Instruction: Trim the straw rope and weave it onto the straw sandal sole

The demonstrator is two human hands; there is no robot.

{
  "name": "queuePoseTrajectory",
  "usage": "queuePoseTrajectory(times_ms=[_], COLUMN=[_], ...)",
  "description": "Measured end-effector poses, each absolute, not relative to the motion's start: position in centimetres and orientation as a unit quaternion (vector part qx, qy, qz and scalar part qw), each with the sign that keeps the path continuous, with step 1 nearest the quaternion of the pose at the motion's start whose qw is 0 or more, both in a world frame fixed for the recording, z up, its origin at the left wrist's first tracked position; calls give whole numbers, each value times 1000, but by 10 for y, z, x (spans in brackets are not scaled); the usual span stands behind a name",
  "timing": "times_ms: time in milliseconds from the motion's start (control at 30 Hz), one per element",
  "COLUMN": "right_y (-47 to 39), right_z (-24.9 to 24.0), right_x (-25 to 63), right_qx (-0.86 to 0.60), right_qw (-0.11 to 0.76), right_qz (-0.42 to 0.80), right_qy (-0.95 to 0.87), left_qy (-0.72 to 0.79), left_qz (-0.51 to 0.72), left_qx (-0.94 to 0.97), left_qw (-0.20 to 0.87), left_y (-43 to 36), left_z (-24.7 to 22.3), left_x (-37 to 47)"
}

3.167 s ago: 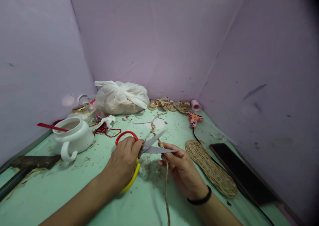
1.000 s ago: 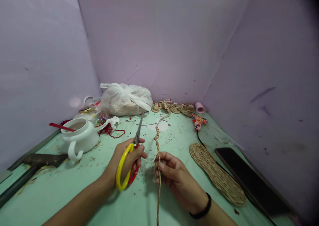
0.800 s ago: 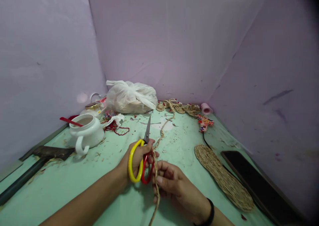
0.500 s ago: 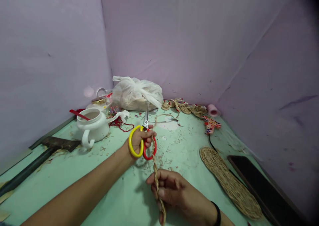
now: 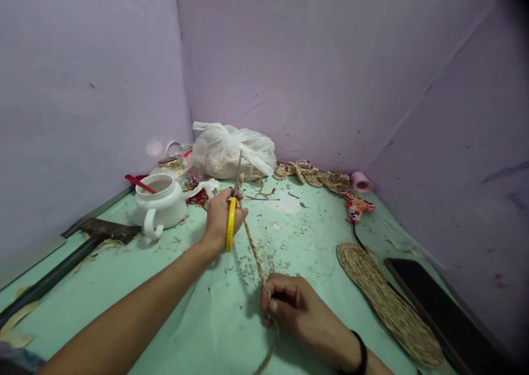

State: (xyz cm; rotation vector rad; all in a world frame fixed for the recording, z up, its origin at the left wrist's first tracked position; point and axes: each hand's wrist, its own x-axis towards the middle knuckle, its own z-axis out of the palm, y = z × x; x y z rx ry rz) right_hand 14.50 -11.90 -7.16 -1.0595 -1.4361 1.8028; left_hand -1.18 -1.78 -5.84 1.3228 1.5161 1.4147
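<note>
My left hand (image 5: 223, 218) is closed around scissors (image 5: 232, 221) with a yellow handle; their blades point up and away. It also has the far part of a braided straw cord (image 5: 253, 246) between its fingers. My right hand (image 5: 300, 309), with a black band at the wrist, pinches the same cord nearer to me. Between the hands the cord runs taut and slanting, and its loose tail curves down below my right hand. Beyond my left hand, another stretch of cord lies near the white plastic bag (image 5: 235, 153).
At left are a white pot (image 5: 162, 204) with a red stick and a hammer (image 5: 105, 232). A woven sole (image 5: 384, 303) and a dark phone-like slab (image 5: 438, 314) lie right. Straw sandals (image 5: 308, 174), a pink spool (image 5: 361, 182) and a beaded piece (image 5: 357, 205) sit behind.
The scissors have turned so the yellow handle shows edge-on and the red one is hidden. My left hand has moved slightly away and left. My right fingers have closed tighter on the cord.
</note>
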Motion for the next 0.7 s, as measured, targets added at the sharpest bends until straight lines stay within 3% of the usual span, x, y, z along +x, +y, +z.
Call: queuePoseTrajectory(times_ms=[267,467,567,700], right_y=[-111,-116,-122,-124], right_z=[-71,-83,-84,-81], right_x=[147,137,136,137], right_qx=[-320,-407,-401,-379], right_qw=[369,361,324,345], right_qz=[830,738,733,729], right_qy=[-270,-399,-444,-454], left_qy=[586,566,564,571], left_qz=[512,510,494,464], left_qx=[576,605,628,650], left_qw=[251,230,210,189], left_y=[-29,-31,-32,-29], left_z=[-52,-55,-59,-63], left_x=[-6,-3,-2,-3])
